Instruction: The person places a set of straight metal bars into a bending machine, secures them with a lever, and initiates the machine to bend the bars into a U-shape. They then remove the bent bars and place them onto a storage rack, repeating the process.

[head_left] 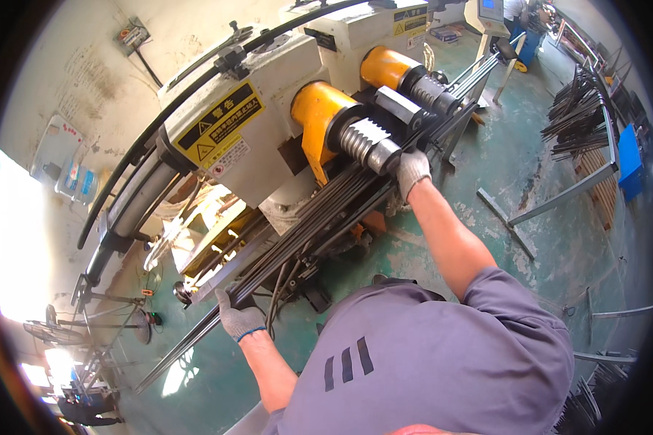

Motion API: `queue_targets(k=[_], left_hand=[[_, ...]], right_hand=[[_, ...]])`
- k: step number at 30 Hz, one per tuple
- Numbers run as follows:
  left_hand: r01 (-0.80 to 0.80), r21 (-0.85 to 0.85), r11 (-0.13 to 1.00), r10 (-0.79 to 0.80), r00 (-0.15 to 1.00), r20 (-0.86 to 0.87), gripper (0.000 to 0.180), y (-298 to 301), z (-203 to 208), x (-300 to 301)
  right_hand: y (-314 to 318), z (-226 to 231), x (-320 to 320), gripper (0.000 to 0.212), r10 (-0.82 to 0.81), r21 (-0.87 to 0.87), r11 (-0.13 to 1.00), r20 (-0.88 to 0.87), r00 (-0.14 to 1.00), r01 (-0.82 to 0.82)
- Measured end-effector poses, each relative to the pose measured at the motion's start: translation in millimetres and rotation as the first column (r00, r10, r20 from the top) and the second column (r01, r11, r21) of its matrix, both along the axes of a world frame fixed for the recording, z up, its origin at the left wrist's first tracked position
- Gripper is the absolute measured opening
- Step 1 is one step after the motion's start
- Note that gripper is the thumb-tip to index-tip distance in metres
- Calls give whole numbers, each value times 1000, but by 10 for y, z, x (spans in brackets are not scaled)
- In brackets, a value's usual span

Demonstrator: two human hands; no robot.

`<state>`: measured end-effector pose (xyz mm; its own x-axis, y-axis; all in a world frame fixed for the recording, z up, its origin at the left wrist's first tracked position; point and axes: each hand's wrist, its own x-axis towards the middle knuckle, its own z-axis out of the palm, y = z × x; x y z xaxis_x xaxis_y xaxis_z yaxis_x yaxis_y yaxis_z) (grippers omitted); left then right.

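A bundle of long, thin dark metal rods [319, 210] runs slantwise across a large grey-white machine [268, 94], from the lower left up to the right. My left hand [241, 319], in a light knitted glove, grips the rods near their lower-left stretch, thumb uppermost; the other fingers are partly hidden. Farther up, my gloved right hand [413, 172] is closed at the rods, right beside the ribbed steel roller [370, 141] on an orange housing [318, 109]. What its fingertips touch is hidden. A second orange housing [384, 67] with a ribbed roller sits beyond.
Yellow warning labels [221, 123] mark the machine's side. To the right, a metal rack [608, 145] holds many dark rods, with a blue panel [631, 163] next to it. A metal bar [506, 223] lies on the green floor. A standing fan [48, 330] is at the lower left.
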<state>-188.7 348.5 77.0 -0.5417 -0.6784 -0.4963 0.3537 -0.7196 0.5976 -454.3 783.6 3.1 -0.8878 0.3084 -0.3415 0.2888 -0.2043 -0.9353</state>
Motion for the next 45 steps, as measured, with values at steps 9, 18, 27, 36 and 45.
queue_targets(k=[9, 18, 27, 36, 45], left_hand=[[243, 116, 963, -231, 968, -101, 34, 509, -283, -534], [157, -122, 980, -169, 981, -95, 34, -22, -467, -399], [355, -235, 905, -366, 930, -3, 39, 862, -555, -747], [-6, -104, 995, -6, 994, -112, 27, -47, -508, -360], [222, -77, 972, -231, 962, -142, 29, 1107, -287, -813]], right_hand=[[111, -692, -22, 31, 179, 422, 906, -453, 873, 33], [-145, -13, 195, 45, -221, -101, 973, -174, 960, 206], [56, 2, 567, 45, -199, 3, 980, -125, 972, 201], [977, -585, 1109, 40, -227, -36, 972, 120, 966, 233], [745, -680, 922, 37, -27, -40, 999, 127, 992, 33]])
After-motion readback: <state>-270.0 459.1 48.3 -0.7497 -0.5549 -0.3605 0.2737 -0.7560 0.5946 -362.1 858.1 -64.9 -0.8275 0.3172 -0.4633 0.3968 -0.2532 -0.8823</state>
